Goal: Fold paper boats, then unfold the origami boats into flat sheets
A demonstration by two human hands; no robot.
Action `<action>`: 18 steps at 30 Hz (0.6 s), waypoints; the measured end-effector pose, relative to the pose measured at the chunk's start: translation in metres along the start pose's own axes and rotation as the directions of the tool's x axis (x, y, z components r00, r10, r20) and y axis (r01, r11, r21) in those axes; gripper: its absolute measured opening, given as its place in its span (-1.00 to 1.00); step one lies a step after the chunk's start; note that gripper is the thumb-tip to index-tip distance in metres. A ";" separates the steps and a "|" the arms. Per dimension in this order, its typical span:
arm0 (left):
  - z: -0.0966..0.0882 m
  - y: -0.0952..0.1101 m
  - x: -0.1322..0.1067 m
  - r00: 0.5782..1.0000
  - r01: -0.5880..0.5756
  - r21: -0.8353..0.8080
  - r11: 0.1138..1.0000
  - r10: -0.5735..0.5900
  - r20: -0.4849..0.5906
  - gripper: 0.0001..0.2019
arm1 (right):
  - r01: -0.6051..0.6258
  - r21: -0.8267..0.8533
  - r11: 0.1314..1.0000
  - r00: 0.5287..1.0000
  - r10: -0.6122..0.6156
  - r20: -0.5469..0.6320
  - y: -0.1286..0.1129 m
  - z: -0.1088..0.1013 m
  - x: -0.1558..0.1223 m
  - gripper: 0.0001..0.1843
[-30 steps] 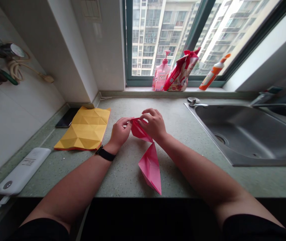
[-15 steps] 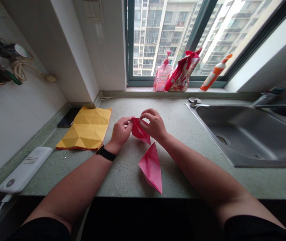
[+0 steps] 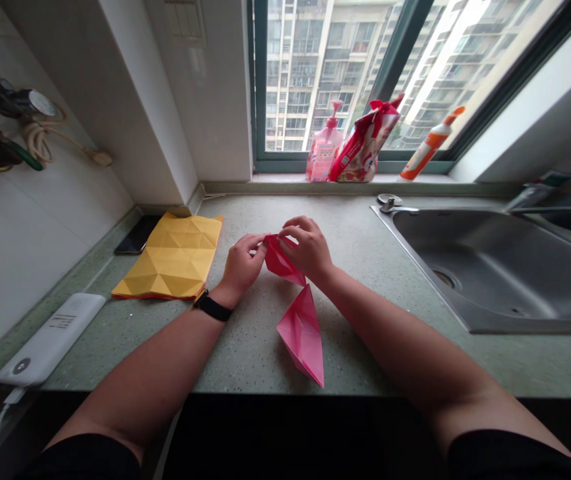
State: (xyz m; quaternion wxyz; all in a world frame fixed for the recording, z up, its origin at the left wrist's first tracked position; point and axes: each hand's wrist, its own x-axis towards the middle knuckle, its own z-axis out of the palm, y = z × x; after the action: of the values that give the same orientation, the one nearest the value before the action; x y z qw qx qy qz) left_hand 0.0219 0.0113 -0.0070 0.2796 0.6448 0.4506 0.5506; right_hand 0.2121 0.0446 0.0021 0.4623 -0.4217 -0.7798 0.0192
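Observation:
A small folded piece of red paper (image 3: 279,261) is pinched between both hands above the green speckled counter (image 3: 245,347). My left hand (image 3: 241,264), with a black wristband, grips its left edge with closed fingers. My right hand (image 3: 307,248) pinches its top right with thumb and forefinger. Just below the hands a second folded pink paper shape (image 3: 303,335), long and pointed, lies on the counter near the front edge.
A creased yellow paper stack (image 3: 173,257) lies left, with a dark phone (image 3: 135,237) behind it and a white power bank (image 3: 48,340) at the front left. A steel sink (image 3: 495,267) fills the right. Bottles and a red bag (image 3: 363,143) stand on the windowsill.
The red paper in my hands has shifted slightly lower, its tip nearer the pink shape on the counter. Hands stay in nearly the same place.

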 end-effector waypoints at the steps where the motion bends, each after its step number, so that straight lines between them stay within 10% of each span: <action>1: 0.000 0.000 0.000 1.000 0.007 -0.002 1.000 -0.007 -0.011 -0.81 | -0.004 0.035 0.999 1.000 0.004 0.019 0.000 0.000 0.001 -0.85; 8: -0.002 -0.007 0.003 1.000 -0.006 0.064 0.998 0.007 -0.020 -0.78 | -0.194 0.376 0.906 0.974 0.131 0.186 0.001 -0.002 0.008 -0.72; 18: -0.003 -0.006 0.001 0.994 0.064 0.001 0.998 -0.064 0.092 -0.70 | -0.541 0.734 0.411 0.841 0.239 0.486 -0.002 -0.015 0.020 -0.62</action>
State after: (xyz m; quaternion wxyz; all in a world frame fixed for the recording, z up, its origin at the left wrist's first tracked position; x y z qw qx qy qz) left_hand 0.0172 0.0148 -0.0109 0.3181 0.6543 0.4570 0.5116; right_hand 0.2176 0.0510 0.0255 0.4626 -0.3036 -0.6064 0.5711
